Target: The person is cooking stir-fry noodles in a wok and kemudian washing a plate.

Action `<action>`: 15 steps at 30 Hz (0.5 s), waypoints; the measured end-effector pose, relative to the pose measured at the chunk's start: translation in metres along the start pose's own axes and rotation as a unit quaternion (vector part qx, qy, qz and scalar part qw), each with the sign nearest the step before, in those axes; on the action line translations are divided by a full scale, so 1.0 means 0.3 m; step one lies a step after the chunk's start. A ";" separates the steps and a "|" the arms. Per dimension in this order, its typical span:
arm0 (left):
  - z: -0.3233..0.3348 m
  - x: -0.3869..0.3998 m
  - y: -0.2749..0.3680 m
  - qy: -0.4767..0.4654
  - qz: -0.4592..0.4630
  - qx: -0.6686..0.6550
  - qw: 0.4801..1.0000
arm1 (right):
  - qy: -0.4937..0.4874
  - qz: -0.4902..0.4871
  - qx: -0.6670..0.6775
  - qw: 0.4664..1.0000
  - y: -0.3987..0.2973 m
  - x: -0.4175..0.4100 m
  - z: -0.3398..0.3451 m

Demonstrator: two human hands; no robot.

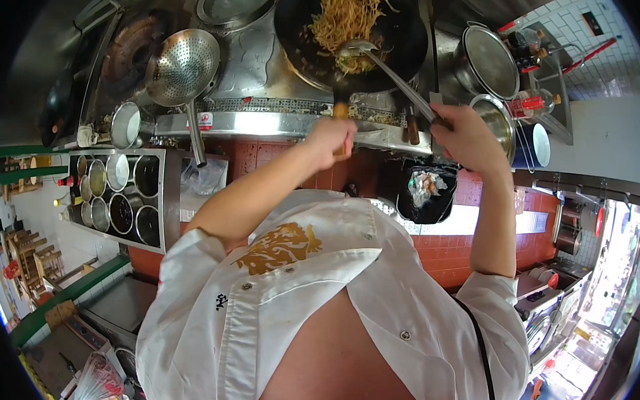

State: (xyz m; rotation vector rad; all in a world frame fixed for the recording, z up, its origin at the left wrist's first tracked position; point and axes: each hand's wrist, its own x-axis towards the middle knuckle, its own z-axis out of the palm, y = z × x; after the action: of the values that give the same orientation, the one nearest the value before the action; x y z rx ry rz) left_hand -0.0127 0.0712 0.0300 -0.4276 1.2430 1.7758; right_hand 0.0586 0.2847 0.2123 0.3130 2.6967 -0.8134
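Observation:
My left hand (pixel 334 142) grips the wooden handle (pixel 341 110) of a dark wok (pixel 300 52) on the steel range. Cooked noodles with bits of green (pixel 349 11) are heaped in the wok, mostly on its far side. In my right hand (pixel 467 136) is the end of a long-handled steel wok ladle (pixel 401 82). The ladle's bowl (pixel 356 48) rests against the near edge of the noodles. A round perforated strainer (pixel 182 65) lies on the range to the left, its handle jutting over the front edge.
At left stands a rack of round seasoning containers (pixel 116 198) beside a small metal pot (pixel 127 125). Deep steel pots (pixel 490 60) and bottles (pixel 536 102) line the right side. Below the range is a black-lined bin (pixel 427 204) with rubbish, on a red tiled floor (pixel 483 256).

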 end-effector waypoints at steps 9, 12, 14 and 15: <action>0.006 -0.098 -0.078 0.059 -0.045 0.013 0.997 | 0.000 0.004 0.047 0.999 -0.020 0.023 -0.013; 0.007 0.008 0.032 0.016 -0.016 -0.053 0.998 | -0.049 0.030 0.029 0.998 -0.010 0.016 -0.023; -0.027 0.073 -0.071 -0.005 0.022 -0.016 1.000 | 0.010 0.003 0.048 0.999 0.093 0.169 0.083; -0.039 0.091 -0.109 -0.015 0.064 0.011 0.998 | 0.059 -0.033 0.063 0.996 0.135 0.220 0.124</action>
State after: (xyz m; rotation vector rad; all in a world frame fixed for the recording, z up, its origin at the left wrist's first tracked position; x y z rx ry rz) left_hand -0.0030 0.0768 -0.0126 -0.3138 1.2912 1.8678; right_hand 0.0173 0.3044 0.1395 0.3107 2.7844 -1.0180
